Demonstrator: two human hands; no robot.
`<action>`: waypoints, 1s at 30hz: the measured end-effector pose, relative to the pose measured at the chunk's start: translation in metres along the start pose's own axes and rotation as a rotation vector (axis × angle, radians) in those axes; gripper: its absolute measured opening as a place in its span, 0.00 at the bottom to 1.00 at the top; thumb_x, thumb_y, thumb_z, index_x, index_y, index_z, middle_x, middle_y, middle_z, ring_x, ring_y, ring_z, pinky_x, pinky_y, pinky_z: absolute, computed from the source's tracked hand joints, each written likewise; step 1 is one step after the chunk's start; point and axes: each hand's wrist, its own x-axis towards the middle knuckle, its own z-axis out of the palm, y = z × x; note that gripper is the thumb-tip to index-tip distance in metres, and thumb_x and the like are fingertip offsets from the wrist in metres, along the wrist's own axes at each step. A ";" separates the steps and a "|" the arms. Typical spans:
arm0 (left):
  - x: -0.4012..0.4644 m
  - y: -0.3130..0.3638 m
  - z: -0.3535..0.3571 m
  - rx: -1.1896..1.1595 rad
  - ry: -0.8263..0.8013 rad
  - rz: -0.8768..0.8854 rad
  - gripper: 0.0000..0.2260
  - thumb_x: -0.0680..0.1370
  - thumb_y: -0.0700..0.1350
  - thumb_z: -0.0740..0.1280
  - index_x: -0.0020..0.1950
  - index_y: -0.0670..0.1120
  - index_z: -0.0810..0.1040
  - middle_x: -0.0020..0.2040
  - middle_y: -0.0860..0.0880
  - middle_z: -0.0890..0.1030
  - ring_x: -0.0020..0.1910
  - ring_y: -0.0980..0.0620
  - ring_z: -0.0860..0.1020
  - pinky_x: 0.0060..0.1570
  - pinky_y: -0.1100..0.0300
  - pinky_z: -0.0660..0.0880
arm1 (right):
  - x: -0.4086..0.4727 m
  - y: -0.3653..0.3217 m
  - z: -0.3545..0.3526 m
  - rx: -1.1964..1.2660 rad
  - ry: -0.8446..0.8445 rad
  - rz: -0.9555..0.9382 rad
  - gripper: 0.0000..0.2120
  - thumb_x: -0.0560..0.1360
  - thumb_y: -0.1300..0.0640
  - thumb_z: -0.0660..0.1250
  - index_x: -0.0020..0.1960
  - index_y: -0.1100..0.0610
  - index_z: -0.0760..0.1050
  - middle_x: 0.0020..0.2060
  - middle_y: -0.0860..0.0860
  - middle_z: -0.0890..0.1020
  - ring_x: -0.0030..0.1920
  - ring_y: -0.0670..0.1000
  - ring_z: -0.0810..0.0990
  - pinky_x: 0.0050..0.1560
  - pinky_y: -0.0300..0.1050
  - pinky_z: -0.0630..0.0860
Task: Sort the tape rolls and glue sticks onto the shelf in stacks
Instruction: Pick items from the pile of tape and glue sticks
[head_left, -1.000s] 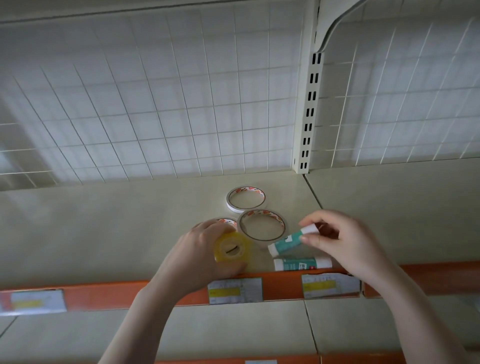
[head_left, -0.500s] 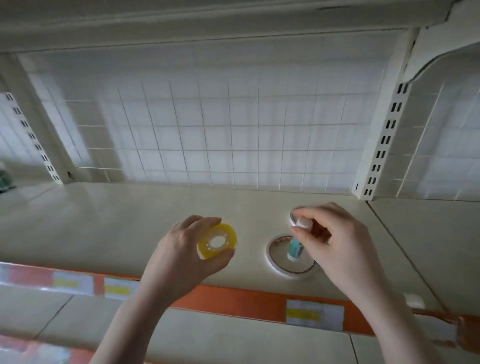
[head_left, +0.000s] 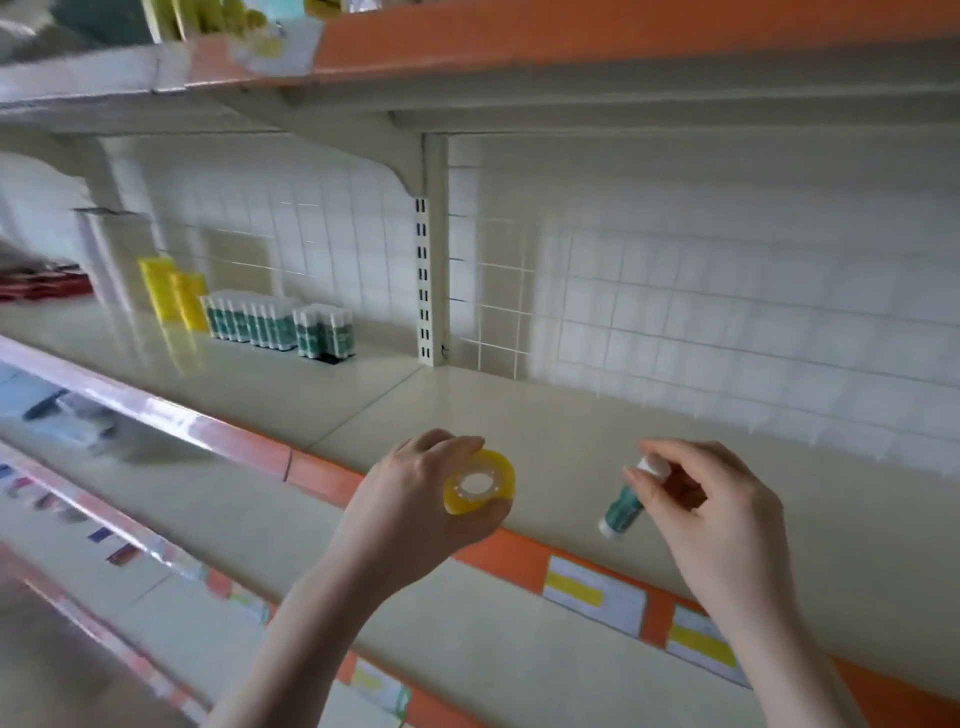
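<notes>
While the left hand (head_left: 410, 499) curls its fingers and thumb round a yellow tape roll (head_left: 479, 488), holding it with its open core turned toward the camera, the right hand (head_left: 711, 514) pinches a glue stick (head_left: 623, 512) by its white cap, so that the green and white body hangs tilted down and to the left. Both hands are held above the front part of the cream shelf (head_left: 571, 431), near its orange edge strip (head_left: 498, 558), and neither the roll nor the stick touches the shelf surface. The 2 hands are well apart from each other. Farther back and to the left on the same shelf, a row of upright glue sticks (head_left: 278, 325) stands against the white wire grid back panel (head_left: 727, 312), and just beside it on the left stand 2 yellow packs (head_left: 174, 293), which are too blurred to tell what they are. White and yellow price labels (head_left: 592, 595) sit on the edge strip below the right hand.
</notes>
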 end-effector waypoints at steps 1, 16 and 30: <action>0.000 -0.017 -0.010 0.010 0.011 -0.008 0.32 0.63 0.67 0.59 0.59 0.51 0.79 0.52 0.55 0.80 0.47 0.52 0.79 0.46 0.62 0.73 | 0.004 -0.010 0.018 0.011 -0.009 -0.007 0.09 0.66 0.59 0.73 0.45 0.60 0.81 0.36 0.50 0.79 0.38 0.45 0.74 0.42 0.27 0.66; 0.057 -0.240 -0.084 0.148 0.088 -0.150 0.34 0.62 0.69 0.57 0.61 0.52 0.77 0.53 0.56 0.78 0.51 0.54 0.78 0.49 0.60 0.73 | 0.089 -0.094 0.258 0.075 -0.167 -0.051 0.09 0.67 0.61 0.75 0.47 0.57 0.82 0.36 0.49 0.80 0.35 0.50 0.77 0.38 0.36 0.67; 0.150 -0.381 -0.093 0.127 0.040 -0.179 0.35 0.62 0.70 0.56 0.60 0.52 0.77 0.54 0.54 0.79 0.49 0.50 0.78 0.44 0.60 0.69 | 0.181 -0.115 0.432 0.001 -0.241 0.014 0.07 0.69 0.60 0.73 0.47 0.57 0.80 0.42 0.52 0.82 0.39 0.52 0.79 0.42 0.43 0.72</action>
